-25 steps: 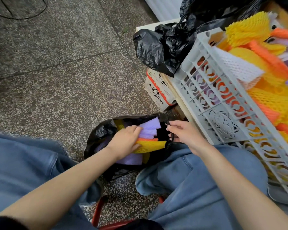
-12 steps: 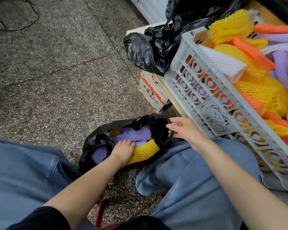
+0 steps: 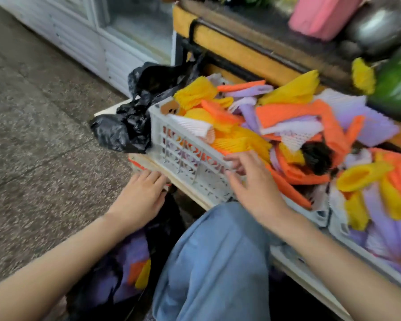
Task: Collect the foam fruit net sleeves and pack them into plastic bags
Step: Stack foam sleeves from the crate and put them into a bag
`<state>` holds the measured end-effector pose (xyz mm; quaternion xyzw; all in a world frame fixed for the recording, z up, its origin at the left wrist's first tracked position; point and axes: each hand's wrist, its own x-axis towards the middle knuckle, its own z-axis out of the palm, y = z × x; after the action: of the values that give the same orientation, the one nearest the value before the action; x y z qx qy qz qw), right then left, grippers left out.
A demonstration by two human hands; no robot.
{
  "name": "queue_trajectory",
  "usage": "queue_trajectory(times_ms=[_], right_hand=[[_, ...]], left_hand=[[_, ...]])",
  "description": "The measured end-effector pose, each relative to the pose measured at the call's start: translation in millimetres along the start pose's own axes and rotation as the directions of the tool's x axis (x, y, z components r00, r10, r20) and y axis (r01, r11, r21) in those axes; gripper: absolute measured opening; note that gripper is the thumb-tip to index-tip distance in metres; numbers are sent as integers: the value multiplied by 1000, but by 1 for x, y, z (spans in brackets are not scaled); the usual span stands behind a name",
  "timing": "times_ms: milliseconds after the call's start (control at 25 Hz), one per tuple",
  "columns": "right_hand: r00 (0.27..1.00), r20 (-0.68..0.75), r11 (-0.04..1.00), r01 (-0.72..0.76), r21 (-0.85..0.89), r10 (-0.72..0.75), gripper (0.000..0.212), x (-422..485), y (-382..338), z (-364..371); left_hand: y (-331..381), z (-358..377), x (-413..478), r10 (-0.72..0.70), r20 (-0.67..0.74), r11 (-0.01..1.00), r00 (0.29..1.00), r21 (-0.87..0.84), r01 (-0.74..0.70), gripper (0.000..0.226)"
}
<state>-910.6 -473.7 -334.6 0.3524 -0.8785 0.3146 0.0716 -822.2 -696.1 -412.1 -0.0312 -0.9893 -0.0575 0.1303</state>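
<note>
Foam net sleeves (image 3: 294, 126) heaped in the white crate (image 3: 185, 156), more in the black bag (image 3: 134, 258) by the knee. Right hand (image 3: 252, 181) spread open at the crate's rim; left hand (image 3: 141, 193) open, empty.

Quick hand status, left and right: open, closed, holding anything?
Left hand: open, empty, fingers spread above the black plastic bag.
Right hand: open, holding nothing, fingers at the white plastic crate rim.
</note>
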Motion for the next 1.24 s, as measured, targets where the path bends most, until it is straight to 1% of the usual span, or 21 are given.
queue_trajectory(times_ms=[40,120,160,200,280,320,440,520,600,680,800,880,1000,1120,1240], right_hand=[[995,-96,998,20,-58,-26,23,-4,10,-23],[973,-225,979,5,-204,-52,26,-12,35,-62],[964,-265,964,-43,-264,-30,28,-16,50,-79],[957,-288,947,-112,-300,22,34,-18,65,-94],[941,-301,909,-254,-331,153,50,-19,92,-121],[936,-293,893,-294,-339,197,57,-17,102,-129],[927,-245,870,-357,-339,284,71,0,123,-141],[930,-212,856,-362,-370,301,75,13,131,-137],[937,-193,840,-348,-416,293,70,23,139,-131],[935,-185,834,-352,-424,301,58,27,143,-129],[923,-279,848,-360,-389,264,37,27,148,-139],[905,-364,854,-357,-377,218,30,25,147,-150],[860,-467,855,-390,-343,205,26,20,144,-169],[829,-525,895,-369,-249,196,23,17,140,-181],[807,-562,932,-322,-164,180,21,19,130,-182]], left_hand=[[14,-11,20,32,-40,999,999,-29,-33,30],[45,-25,57,98,-103,992,990,-74,-106,25],[62,-29,75,137,-130,984,982,-95,-150,24],[78,-31,91,168,-142,976,975,-116,-185,26],[112,-32,122,187,-103,965,977,-169,-202,32],[124,-29,136,184,-78,964,980,-183,-196,37],[147,-22,180,176,-56,972,983,-148,-182,48],[152,-23,210,135,-64,975,989,-169,-144,52],[154,-22,236,118,-41,977,992,-174,-123,56],[153,-20,253,109,2,978,994,-180,-107,61],[154,-14,267,49,36,978,998,-204,-41,65],[155,-12,272,-11,0,977,1000,-214,11,59],[154,-15,277,-58,-41,971,997,-234,47,48],[151,-22,280,-81,-54,932,995,-357,57,36],[148,-35,276,-134,-93,870,987,-488,72,26]])
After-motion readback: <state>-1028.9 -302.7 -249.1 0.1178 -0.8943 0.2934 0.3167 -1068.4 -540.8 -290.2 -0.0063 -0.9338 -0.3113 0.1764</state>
